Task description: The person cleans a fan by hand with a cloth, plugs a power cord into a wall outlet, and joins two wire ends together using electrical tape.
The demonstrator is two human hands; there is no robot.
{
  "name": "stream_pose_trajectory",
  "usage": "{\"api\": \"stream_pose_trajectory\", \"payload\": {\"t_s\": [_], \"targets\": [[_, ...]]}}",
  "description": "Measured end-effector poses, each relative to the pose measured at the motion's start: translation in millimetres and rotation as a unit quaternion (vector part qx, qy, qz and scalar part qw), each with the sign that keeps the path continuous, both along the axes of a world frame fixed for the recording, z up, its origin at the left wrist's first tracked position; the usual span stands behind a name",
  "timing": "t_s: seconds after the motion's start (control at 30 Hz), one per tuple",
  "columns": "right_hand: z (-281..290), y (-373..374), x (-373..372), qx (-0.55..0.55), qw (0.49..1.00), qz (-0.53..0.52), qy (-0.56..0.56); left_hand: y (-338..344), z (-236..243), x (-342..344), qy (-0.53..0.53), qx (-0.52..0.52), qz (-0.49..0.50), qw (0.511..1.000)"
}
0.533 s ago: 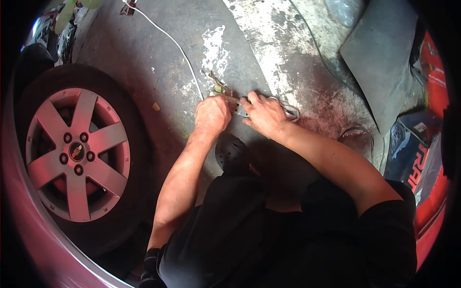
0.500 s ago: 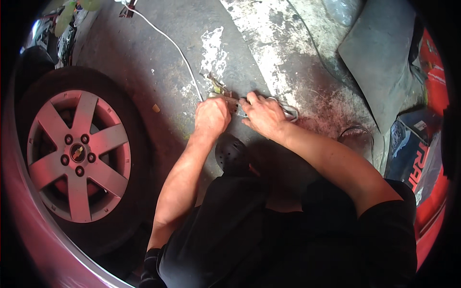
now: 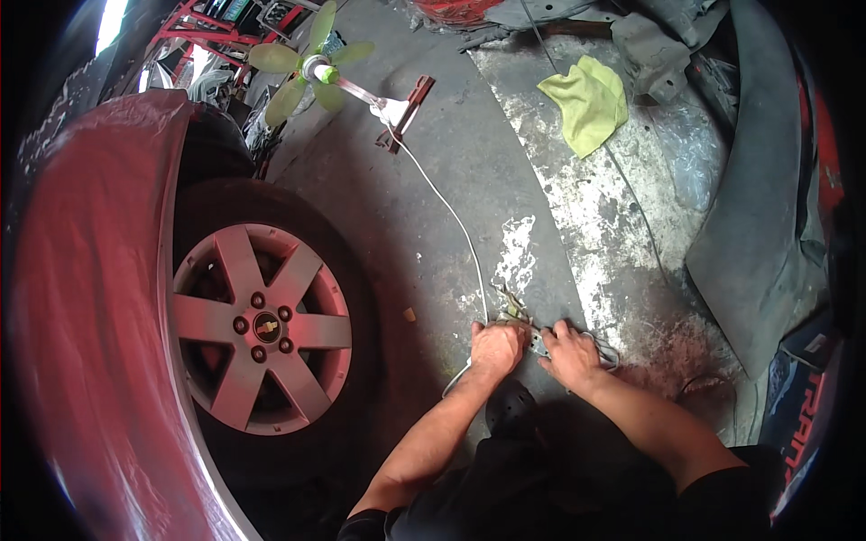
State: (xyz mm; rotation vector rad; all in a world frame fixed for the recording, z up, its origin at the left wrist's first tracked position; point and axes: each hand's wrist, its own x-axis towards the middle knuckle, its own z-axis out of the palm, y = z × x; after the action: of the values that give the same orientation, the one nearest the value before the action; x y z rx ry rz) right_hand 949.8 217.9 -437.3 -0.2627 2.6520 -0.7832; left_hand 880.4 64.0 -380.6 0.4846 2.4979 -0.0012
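Low over the floor, my left hand [image 3: 497,348] is closed in a fist, its fingers hiding what they grip. A white cord [image 3: 462,225] runs down to it from a fan. My right hand [image 3: 571,355] is beside it, fingers bent over the end of a pale grey block with dark holes [image 3: 538,343], which looks like a power strip. Loops of white cord [image 3: 608,357] show just right of this hand. A tattered yellowish scrap [image 3: 513,307] lies just beyond both hands.
To the left stand a car wheel [image 3: 262,329] and a red body panel [image 3: 99,288]. A fan with green blades [image 3: 317,70] is at the far left, on a brown foot [image 3: 410,113]. A yellow-green cloth [image 3: 586,104] lies far right, near a large grey panel [image 3: 753,198].
The view has swung up and left, bringing the whole fan and the cloth into sight. Both hands stay close together at the pale block, with little change in their grip.
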Motion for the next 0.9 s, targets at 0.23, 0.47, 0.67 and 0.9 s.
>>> {"api": "stream_pose_trajectory", "payload": {"t_s": [0.23, 0.47, 0.67, 0.9], "targets": [[5.7, -4.3, -9.7, 0.003, 1.0, -0.002, 0.005, -8.4, -31.3, 8.2, 0.141, -0.049, -0.081, 0.986], [5.8, -2.0, -9.2, 0.007, 1.0, -0.001, 0.016, -6.6, -30.1, 9.1, 0.119, -0.025, -0.035, 0.992], [4.4, 0.8, -4.9, 0.005, 1.0, -0.007, 0.001, -8.1, -8.0, -5.9, 0.039, 0.005, -0.048, 0.998], [6.3, -0.7, -4.5, -0.001, 1.0, -0.011, 0.005, -15.8, -22.2, 1.8, 0.069, 0.03, -0.015, 0.997]]}}
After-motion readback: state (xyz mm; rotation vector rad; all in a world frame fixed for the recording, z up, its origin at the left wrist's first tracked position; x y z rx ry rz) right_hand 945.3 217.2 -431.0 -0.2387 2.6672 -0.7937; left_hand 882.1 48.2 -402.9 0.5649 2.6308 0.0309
